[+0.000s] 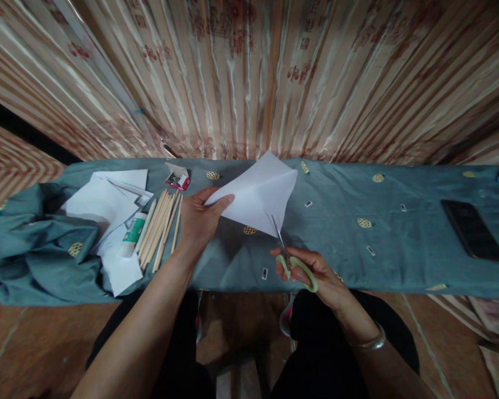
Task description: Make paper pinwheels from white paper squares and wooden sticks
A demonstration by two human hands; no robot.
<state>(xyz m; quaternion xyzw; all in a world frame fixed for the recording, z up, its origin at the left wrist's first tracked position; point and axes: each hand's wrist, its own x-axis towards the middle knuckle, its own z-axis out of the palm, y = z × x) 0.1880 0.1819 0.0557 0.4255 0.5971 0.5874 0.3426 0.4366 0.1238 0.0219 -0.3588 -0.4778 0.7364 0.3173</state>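
Observation:
A white sheet of paper is held up above the cloth, its left corner pinched between the thumb and fingers of my left hand. My right hand grips a pair of scissors with pale green handles, fingers through the loops. The slim metal blades point up and away from me and meet the paper's lower right edge, one of them in front of it. A faint crease runs across the sheet.
Left of my hand lie several wooden sticks, a glue stick, white papers and a small red box of metal bits. At right rests a black phone. A green patterned cloth covers the table; a curtain hangs behind.

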